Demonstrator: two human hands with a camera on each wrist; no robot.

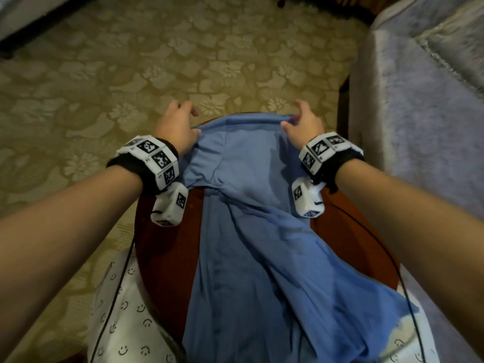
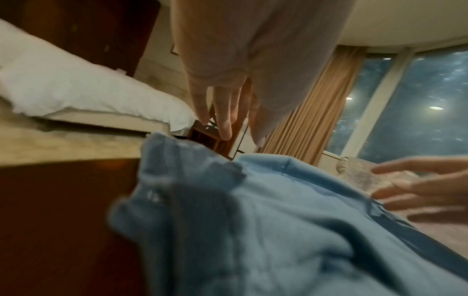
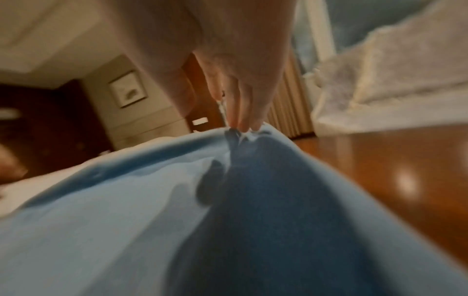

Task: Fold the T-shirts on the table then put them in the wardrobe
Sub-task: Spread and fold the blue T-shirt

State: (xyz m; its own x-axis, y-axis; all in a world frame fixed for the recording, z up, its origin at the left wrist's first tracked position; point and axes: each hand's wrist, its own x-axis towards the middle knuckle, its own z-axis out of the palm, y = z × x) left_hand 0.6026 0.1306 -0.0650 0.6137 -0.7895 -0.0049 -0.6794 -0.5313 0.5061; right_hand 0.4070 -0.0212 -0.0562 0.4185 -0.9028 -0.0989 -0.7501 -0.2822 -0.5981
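Note:
A blue T-shirt (image 1: 248,231) lies lengthwise across a round red-brown table (image 1: 162,244), its near end hanging off towards me. My left hand (image 1: 183,121) is at the shirt's far left corner; its thumb touches the cloth. In the left wrist view its fingers (image 2: 224,116) hang straight just above the shirt (image 2: 278,220). My right hand (image 1: 301,121) is at the far right corner. Its straight fingertips (image 3: 243,120) press on the bunched far edge of the shirt (image 3: 126,200), with the thumb held apart.
A bed with a pale cover (image 1: 419,100) stands close on the right. Patterned beige carpet (image 1: 131,61) lies beyond and left of the table. My white smiley-print clothing (image 1: 117,310) is against the near edge. Another bed (image 2: 76,90) and a curtained window (image 2: 418,100) are farther off.

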